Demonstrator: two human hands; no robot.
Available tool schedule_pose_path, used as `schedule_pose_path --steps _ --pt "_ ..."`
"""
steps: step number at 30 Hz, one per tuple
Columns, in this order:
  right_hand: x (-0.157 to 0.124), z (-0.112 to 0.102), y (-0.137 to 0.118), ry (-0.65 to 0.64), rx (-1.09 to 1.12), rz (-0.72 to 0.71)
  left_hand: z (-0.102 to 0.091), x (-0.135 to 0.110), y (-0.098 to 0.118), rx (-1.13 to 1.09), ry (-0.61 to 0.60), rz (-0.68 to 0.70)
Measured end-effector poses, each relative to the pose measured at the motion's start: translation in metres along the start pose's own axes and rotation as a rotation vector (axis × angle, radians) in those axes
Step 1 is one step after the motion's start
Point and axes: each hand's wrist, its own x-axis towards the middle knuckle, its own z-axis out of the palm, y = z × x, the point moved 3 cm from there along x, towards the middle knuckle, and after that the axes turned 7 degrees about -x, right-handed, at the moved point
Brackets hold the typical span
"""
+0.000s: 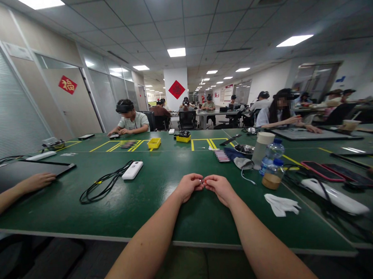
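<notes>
Both my arms reach out over a green table [139, 201]. My left hand [188, 186] and my right hand [219, 187] meet at the fingertips above the table. Both are pinched on a tiny shiny thing [202, 182] held between them; it is too small to name. A white power bank [132, 170] with a coiled black cable [102, 184] lies to the left of my hands. A crumpled white cloth [282, 205] lies to the right.
Water bottles [272, 163], a white cup [262, 148] and phones [323, 171] crowd the right side. Another person's hand [37, 181] rests by a dark tablet [24, 171] at the left. Yellow trays [154, 143] sit farther back. Several seated people work at the far tables.
</notes>
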Motion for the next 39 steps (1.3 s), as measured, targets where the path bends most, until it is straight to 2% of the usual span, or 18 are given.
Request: schedule_pose_path --steps 8,18,31,36,39 --pt "0.0007 -0.0012 -0.0007 -0.003 0.010 0.020 -0.0028 0.0023 -0.0015 -0.068 -0.002 -0.028" --pt "0.0002 0.0005 -0.0005 -0.009 -0.046 -0.029 0.0032 -0.0023 0.0028 -0.008 0.037 -0.015" --pt "0.0023 -0.0016 0.0012 -0.008 -0.001 0.014 -0.0019 0.0005 0.0006 -0.076 0.038 -0.035" --pt "0.0013 -0.0008 0.0012 -0.014 -0.025 -0.011 0.0011 -0.0026 0.0021 -0.013 0.008 0.019" --pt "-0.0002 -0.0002 0.0001 -0.011 -0.035 -0.033 0.0029 -0.0039 0.0024 0.027 -0.008 0.006"
